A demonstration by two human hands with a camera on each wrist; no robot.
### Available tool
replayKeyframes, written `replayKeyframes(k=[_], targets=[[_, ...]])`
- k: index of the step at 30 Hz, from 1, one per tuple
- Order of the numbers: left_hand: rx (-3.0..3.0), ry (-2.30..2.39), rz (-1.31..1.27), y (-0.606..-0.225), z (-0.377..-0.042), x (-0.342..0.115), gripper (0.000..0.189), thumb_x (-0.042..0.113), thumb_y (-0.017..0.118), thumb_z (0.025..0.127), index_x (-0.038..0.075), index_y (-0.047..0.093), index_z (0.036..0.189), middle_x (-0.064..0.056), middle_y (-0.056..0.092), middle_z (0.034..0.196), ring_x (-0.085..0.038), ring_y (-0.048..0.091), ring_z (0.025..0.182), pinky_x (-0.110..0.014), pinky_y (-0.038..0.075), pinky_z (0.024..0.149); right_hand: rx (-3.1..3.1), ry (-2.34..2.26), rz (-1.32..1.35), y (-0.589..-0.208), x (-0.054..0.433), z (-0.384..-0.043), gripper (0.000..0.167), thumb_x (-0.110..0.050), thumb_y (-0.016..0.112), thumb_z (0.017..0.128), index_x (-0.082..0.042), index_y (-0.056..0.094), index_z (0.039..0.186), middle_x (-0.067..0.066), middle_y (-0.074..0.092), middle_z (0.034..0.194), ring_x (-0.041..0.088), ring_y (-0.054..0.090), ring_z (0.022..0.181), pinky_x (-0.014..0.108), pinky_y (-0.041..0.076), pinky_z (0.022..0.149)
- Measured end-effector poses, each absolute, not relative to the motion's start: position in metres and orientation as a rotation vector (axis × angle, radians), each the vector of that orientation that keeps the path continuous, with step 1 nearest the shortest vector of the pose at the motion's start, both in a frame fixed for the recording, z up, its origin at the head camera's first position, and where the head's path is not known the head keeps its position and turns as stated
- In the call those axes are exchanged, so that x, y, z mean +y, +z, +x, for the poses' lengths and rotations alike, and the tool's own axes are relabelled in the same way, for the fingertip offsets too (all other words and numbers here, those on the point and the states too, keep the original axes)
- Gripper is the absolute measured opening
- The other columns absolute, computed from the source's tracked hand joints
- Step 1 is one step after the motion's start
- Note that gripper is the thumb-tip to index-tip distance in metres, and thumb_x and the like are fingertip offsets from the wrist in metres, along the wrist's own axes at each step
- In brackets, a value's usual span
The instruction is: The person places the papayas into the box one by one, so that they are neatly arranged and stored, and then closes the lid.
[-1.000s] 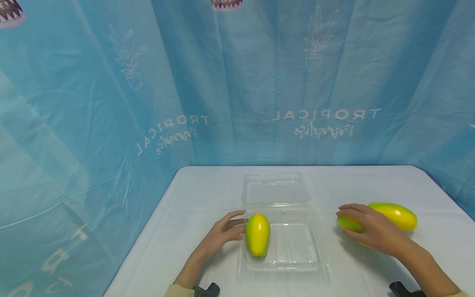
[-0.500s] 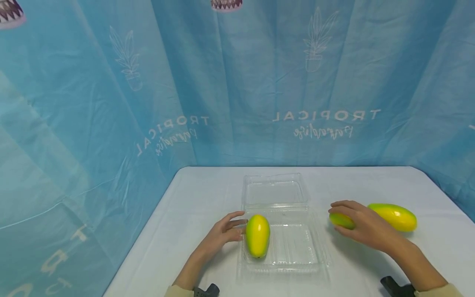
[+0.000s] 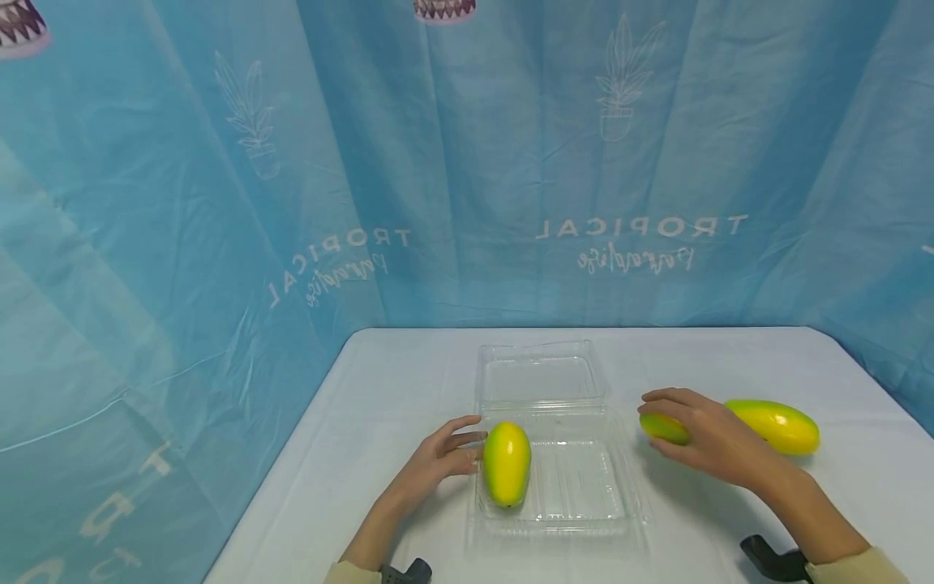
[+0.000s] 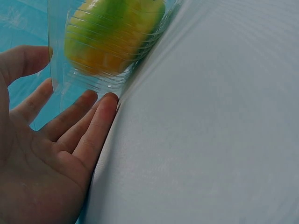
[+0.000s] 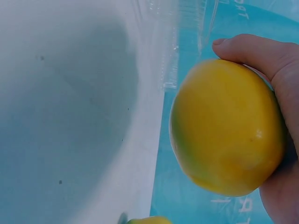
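Note:
My right hand (image 3: 715, 438) grips a yellow-green papaya (image 5: 229, 130) above the table, right of a clear plastic clamshell box (image 3: 584, 478). Thumb and palm wrap its side in the right wrist view; the other fingers are hidden behind it. The box lies unfolded, its lid (image 3: 540, 377) toward the back. Along the left side of its base rests a second papaya (image 3: 507, 464). My left hand (image 3: 441, 458) is at the box's left edge, fingers spread and fairly straight, thumb tip right at the rim in the left wrist view.
Behind the right hand, another papaya (image 3: 777, 426) lies on the white-covered table (image 3: 394, 381). Blue printed curtains (image 3: 467, 268) stand close around the back and sides of the table.
My right hand has moved left toward the box with the papaya in its grip, slowing over the last half second. The left hand, box and other papayas stay in place.

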State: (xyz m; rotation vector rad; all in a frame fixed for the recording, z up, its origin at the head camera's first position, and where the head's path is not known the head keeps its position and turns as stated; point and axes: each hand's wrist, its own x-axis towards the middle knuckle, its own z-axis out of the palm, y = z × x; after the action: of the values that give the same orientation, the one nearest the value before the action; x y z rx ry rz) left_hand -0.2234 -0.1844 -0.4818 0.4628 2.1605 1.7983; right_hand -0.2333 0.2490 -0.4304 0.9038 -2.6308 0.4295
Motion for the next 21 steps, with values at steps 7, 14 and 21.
replayKeyframes(k=[7,14,21], targets=[[2.157,1.809,0.483,-0.4835,-0.2240,-0.1847,0.054,0.026,0.058,0.096,0.019,0.039,0.147,-0.006,0.050,0.139,-0.022,0.054,0.120,-0.039,0.049,0.092,-2.602,0.437,0.923,-0.4271,0.2458,-0.2338,0.038,-0.031,0.078,0.079,-0.024,0.067,0.115,-0.004,0.058,0.124,0.017,0.057,0.110,0.039,0.052,0.086],[2.135,1.824,0.476,-0.4833,-0.2240,-0.1852,0.053,0.025,0.057,0.097,0.019,0.039,0.147,-0.007,0.050,0.139,-0.022,0.054,0.120,-0.038,0.049,0.092,-2.569,0.437,0.955,-0.4244,0.2419,-0.2337,0.039,-0.027,0.080,0.078,-0.023,0.067,0.114,-0.001,0.059,0.124,0.018,0.057,0.109,0.040,0.053,0.085],[2.140,1.810,0.464,-0.4826,-0.2239,-0.1843,0.054,0.026,0.058,0.097,0.018,0.039,0.147,-0.009,0.049,0.140,-0.023,0.054,0.121,-0.038,0.049,0.093,-2.535,0.437,0.982,-0.4222,0.2389,-0.2345,0.038,-0.027,0.080,0.078,-0.023,0.067,0.114,-0.003,0.058,0.125,0.017,0.057,0.109,0.040,0.053,0.084]])
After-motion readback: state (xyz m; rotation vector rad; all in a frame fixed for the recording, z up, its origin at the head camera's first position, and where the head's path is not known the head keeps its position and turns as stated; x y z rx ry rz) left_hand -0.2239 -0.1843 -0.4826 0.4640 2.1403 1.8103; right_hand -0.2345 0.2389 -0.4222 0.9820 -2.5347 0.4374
